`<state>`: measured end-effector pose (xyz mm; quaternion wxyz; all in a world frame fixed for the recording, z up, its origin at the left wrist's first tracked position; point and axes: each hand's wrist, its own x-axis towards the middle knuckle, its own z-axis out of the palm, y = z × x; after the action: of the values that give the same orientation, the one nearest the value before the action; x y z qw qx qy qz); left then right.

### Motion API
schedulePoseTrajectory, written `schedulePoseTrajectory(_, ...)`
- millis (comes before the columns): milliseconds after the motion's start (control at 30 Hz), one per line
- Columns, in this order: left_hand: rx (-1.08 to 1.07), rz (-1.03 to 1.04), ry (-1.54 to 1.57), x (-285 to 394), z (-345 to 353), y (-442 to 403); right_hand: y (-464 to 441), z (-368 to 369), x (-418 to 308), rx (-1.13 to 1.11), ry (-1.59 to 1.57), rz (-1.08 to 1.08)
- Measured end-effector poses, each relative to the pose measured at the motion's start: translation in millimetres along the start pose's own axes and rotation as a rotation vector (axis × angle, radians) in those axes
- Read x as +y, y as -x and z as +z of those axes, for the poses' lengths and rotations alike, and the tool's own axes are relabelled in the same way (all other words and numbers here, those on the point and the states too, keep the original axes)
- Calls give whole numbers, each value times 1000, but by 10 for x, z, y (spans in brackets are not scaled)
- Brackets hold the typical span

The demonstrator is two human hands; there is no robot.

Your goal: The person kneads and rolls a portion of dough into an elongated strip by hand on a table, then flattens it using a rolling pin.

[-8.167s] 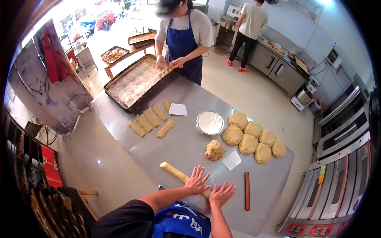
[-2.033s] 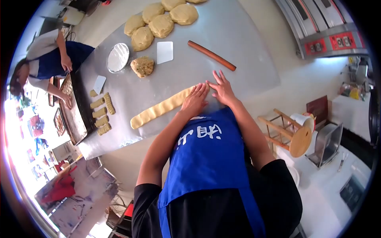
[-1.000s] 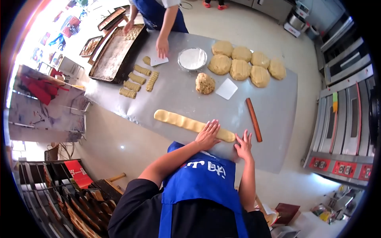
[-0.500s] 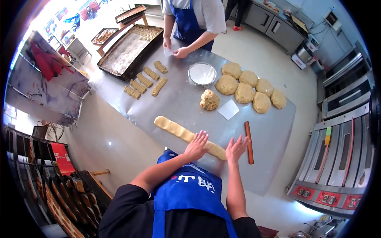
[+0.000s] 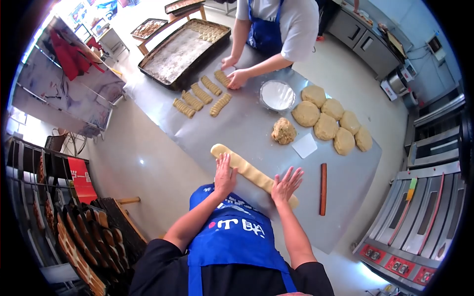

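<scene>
A long pale dough strip (image 5: 252,172) lies slantwise near the front edge of the metal table. My left hand (image 5: 224,175), fingers stretched, rests at its near edge toward the left end. Fingers apart, my right hand (image 5: 286,185) lies flat over the strip near its right end. Beyond the strip are a lumpy ball of filling (image 5: 284,131), a white scraper (image 5: 304,145) and a bowl of white powder (image 5: 277,95). A brown rolling pin (image 5: 323,189) is to the right of my right hand. Several round dough pieces (image 5: 325,127) sit at the far right.
Across the table (image 5: 345,182), a co-worker's hands (image 5: 234,74) touch one of several ridged dough rolls (image 5: 192,100). A large baking tray (image 5: 177,54) stands at the far left. Ovens (image 5: 410,222) line the right side; a rack of trays (image 5: 74,232) is at lower left.
My left hand has moved left along the strip; my right hand has come from beside its end onto it. The co-worker's hands have moved to the ridged rolls.
</scene>
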<state>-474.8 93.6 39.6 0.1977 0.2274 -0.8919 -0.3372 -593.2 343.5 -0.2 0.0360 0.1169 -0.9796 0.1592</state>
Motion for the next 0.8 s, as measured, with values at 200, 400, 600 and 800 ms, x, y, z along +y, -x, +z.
schedulePoseTrajectory(200,63,-110,49,-326,-258,-117,8,-110,-321,-137,-46,-55)
schedulePoseTrajectory(400,107,-138,30,-601,-326,-205,129,99,-1017,-263,-167,-460)
schedulePoseTrajectory(600,117,-160,44,-698,-477,-181,242,94,-1327,-320,-155,-477)
schedulePoseTrajectory(800,185,-317,101,-829,-571,-90,196,324,-1632,-368,-154,-553)
